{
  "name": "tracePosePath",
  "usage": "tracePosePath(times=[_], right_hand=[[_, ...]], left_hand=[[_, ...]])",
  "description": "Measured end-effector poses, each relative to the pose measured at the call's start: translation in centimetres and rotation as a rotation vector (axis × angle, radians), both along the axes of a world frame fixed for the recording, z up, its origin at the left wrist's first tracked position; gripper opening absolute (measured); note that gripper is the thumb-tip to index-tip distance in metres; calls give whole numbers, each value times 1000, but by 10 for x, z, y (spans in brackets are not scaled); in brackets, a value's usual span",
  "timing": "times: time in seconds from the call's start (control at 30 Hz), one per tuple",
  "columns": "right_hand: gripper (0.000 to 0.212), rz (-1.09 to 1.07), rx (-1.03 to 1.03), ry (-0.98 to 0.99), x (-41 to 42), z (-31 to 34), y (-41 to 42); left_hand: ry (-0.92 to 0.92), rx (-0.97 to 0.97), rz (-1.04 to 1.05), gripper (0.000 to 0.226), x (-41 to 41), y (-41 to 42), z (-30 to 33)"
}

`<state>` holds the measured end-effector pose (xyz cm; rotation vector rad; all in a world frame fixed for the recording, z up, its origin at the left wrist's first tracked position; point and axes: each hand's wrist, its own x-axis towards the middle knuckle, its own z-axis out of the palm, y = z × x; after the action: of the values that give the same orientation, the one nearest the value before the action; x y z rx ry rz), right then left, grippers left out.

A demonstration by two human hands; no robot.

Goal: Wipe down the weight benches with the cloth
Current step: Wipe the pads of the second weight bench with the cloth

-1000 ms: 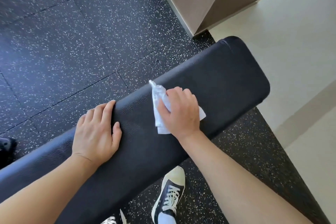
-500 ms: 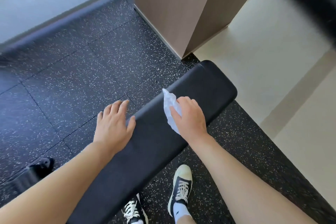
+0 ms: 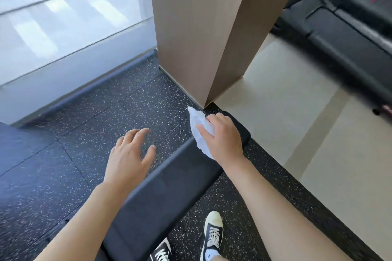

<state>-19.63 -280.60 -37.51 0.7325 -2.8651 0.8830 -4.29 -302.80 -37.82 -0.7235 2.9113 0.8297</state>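
Observation:
A long black padded weight bench [image 3: 169, 184] runs from the lower left up to the middle of the head view. My right hand [image 3: 222, 137] grips a crumpled white cloth [image 3: 198, 127] near the bench's far end; whether the cloth touches the pad I cannot tell. My left hand [image 3: 129, 157] hovers with fingers spread over the speckled floor, just left of the bench and apart from it.
A tan square pillar [image 3: 201, 27] stands just beyond the bench's far end. A frosted glass wall [image 3: 63, 17] lines the upper left. Black gym equipment [image 3: 343, 34] fills the upper right on beige flooring [image 3: 286, 101]. My shoes [image 3: 213, 233] stand right of the bench.
My left hand has lifted off the bench edge and now hovers over the floor. My right hand has carried the cloth to the bench's far end. The view has risen and tilted up.

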Motion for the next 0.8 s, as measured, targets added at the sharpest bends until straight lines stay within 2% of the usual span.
tracePosePath(times=[0.13,0.47,0.63,0.8], right_hand=[[23,15,-9,84,9,52,5],[34,81,-62,182,46,167,-32],[27,152,-55,263,46,206,-65],[26,248,-72,228,33,222,-89]], left_hand=[[51,22,41,49,6,-6,51],[177,-24,65,44,29,-24,178],[212,-75,116,44,46,-46,218],[255,-124,216,41,50,-57,240]])
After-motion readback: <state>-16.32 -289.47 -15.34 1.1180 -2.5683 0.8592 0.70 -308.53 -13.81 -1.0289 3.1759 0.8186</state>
